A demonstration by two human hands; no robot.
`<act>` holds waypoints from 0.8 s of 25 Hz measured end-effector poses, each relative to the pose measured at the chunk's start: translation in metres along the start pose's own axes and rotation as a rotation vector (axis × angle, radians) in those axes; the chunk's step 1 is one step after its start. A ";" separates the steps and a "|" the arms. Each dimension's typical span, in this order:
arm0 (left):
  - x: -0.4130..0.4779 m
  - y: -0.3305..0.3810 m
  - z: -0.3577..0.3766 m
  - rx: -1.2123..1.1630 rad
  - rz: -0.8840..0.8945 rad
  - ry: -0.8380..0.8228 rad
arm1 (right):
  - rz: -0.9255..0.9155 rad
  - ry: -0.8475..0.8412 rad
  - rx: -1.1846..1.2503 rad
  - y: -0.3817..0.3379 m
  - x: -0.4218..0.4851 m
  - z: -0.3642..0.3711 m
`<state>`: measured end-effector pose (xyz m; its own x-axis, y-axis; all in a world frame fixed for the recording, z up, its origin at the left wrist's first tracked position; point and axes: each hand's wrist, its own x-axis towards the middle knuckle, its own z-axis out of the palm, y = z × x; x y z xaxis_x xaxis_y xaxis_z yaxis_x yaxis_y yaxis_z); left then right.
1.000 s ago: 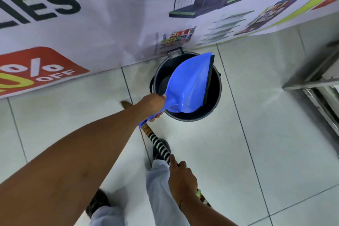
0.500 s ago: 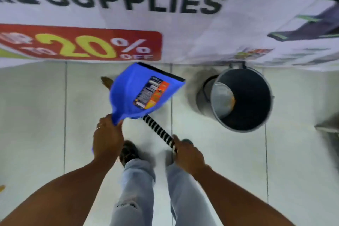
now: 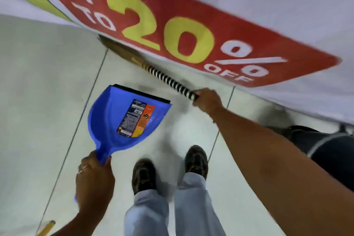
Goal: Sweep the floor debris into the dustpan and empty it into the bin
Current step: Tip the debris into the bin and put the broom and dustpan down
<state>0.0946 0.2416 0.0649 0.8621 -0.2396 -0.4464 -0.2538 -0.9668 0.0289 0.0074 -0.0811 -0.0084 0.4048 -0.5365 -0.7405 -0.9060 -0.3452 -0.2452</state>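
Observation:
My left hand (image 3: pixel 93 184) grips the handle of a blue dustpan (image 3: pixel 107 120), held low over the tiled floor with its black lip pointing away from me and a printed label showing on its underside. My right hand (image 3: pixel 206 100) holds the black-and-white striped handle of a broom (image 3: pixel 168 80); its brown bristle head lies at the foot of the banner. The dark bin (image 3: pixel 329 147) shows at the right edge, partly hidden behind my right forearm. The view is blurred and I see no debris on the floor.
A white banner with a red "20% OFF" panel (image 3: pixel 191 30) hangs along the far side down to the floor. My two dark shoes (image 3: pixel 196 159) stand on the pale tiles below the dustpan. A yellow object (image 3: pixel 46 228) pokes in at the bottom left.
The view has swung left, so the bin slid to the right edge. The dustpan came away from the bin, flipped over and dropped toward the floor. The right hand reached farther out along the broom.

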 end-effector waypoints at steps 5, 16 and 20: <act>0.027 0.034 0.073 0.077 0.161 -0.065 | 0.002 0.126 -0.071 0.024 0.100 0.024; -0.035 0.127 0.047 -0.139 0.086 -0.313 | 0.618 0.126 0.561 0.093 -0.152 0.100; -0.052 0.179 0.062 -0.160 0.076 -0.473 | 0.662 0.163 0.619 0.105 -0.176 0.101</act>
<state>-0.0225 0.0860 0.0379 0.5417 -0.2791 -0.7929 -0.2054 -0.9586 0.1971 -0.1719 0.0546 0.0334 -0.2497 -0.5955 -0.7635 -0.8448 0.5194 -0.1288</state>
